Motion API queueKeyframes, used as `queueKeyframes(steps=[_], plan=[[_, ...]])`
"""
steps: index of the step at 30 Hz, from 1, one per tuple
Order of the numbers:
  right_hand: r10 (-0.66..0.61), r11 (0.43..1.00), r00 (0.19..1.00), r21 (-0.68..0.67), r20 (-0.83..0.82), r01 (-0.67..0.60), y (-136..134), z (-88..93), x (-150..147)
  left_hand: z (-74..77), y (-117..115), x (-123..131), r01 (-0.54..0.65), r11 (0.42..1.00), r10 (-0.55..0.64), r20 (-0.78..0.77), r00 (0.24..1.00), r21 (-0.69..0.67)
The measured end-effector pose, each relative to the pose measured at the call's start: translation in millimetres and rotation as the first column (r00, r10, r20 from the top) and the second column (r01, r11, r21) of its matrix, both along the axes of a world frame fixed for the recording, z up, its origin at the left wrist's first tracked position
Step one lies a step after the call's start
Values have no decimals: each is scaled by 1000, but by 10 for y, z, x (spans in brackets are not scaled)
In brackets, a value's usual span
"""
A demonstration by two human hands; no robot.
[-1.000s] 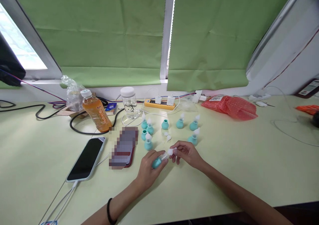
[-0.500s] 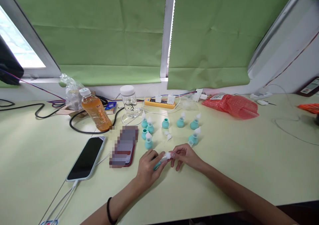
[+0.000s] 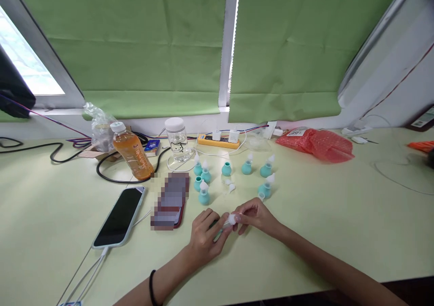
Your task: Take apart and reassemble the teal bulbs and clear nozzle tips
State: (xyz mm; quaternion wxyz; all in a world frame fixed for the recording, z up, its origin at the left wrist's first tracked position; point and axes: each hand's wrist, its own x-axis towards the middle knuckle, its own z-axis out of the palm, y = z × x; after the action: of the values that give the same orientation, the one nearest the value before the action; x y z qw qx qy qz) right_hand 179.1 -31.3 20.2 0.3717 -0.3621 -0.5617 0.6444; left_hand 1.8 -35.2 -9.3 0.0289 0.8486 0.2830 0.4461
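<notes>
My left hand (image 3: 206, 234) is closed around a nasal aspirator (image 3: 224, 225) with a teal bulb, mostly hidden by the fingers, and a clear chamber. My right hand (image 3: 257, 216) pinches the white soft tip (image 3: 232, 219) at the aspirator's front end. Beyond my hands stand several teal bulbs, some fitted with clear chambers and white tips, such as one aspirator (image 3: 204, 195) on the left and another (image 3: 266, 187) on the right. One open teal bulb (image 3: 226, 169) has no tip. Loose white tips (image 3: 232, 187) lie in the middle, and a clear piece (image 3: 261, 197) lies just past my right hand.
Left of my hands lie a phone in a red case (image 3: 170, 202) and a white-cased phone (image 3: 119, 218) with cables. Behind them are an amber drink bottle (image 3: 134, 154) and a clear jar (image 3: 177, 143). A yellow power strip (image 3: 219, 141) and a red plastic bag (image 3: 315, 144) lie along the wall.
My hands have shifted slightly; the right fingers now cover more of the white tip and sit closer to the left fingers. The view has moved a little. Other items stay put.
</notes>
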Motion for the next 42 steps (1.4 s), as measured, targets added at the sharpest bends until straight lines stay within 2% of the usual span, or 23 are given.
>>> queueKeyframes(steps=[3,6,7,8,11,12,13,15,16,18,20,22,24,26,28,29,30,31,32,34,36,38,42], plan=[[-167,976,984,152,54,157,-25,57,-68,27,9,28,14,996,-8,63,998,-93],[-306,892,938,394,166,221,23,229,-49,90,-1,31,48,987,-36,79,996,-154],[-368,840,907,491,204,231,57,316,-13,113,-12,25,47,986,-35,73,997,-160],[-459,763,861,594,220,255,101,411,36,133,-24,17,35,987,-24,68,997,-156],[-721,440,669,865,181,242,266,667,224,166,-58,-6,-14,991,20,40,999,-135],[-774,377,602,906,195,191,328,718,283,167,-65,-11,-17,991,21,25,999,-136],[-812,363,530,923,245,130,390,746,332,163,-70,-12,-12,989,14,9,1000,-145],[-868,392,345,919,357,35,508,736,396,147,-74,-10,11,984,-15,-26,1000,-175],[-868,443,249,896,430,-3,561,708,412,138,-74,-7,23,983,-31,-37,999,-185],[-797,591,105,804,595,-65,650,636,424,121,-74,-2,40,981,-50,-47,998,-187],[-698,709,35,697,715,-106,713,582,432,113,-74,-1,43,983,-53,-48,997,-179],[-650,754,6,645,760,-126,745,565,447,113,-75,-2,35,984,-45,-49,998,-176],[-688,720,-12,681,725,-137,739,570,453,120,-78,-4,30,985,-39,-52,998,-172],[-793,597,24,784,608,-169,692,565,421,127,-80,-2,27,985,-36,-54,998,-168],[-871,426,155,875,465,-231,618,524,330,131,-81,4,29,985,-40,-62,997,-170],[-866,370,244,887,437,-275,580,487,262,129,-81,8,34,984,-47,-70,996,-174],[-833,347,323,878,450,-329,547,442,184,126,-79,13,41,983,-57,-82,995,-181],[-783,356,370,848,500,-393,524,391,99,121,-75,18,49,981,-68,-96,993,-188],[-725,397,369,790,582,-466,513,339,13,113,-70,22,56,980,-78,-111,991,-193],[-644,535,251,660,723,-527,531,241,-141,98,-57,29,66,978,-95,-142,985,-199],[-577,658,127,551,807,-513,580,162,-253,86,-41,33,65,978,-99,-167,981,-198],[-548,706,77,511,833,-490,623,101,-315,83,-28,33,55,979,-92,-187,978,-196],[-526,720,75,490,847,-492,612,14,-330,93,-17,35,27,982,-67,-210,975,-189]])
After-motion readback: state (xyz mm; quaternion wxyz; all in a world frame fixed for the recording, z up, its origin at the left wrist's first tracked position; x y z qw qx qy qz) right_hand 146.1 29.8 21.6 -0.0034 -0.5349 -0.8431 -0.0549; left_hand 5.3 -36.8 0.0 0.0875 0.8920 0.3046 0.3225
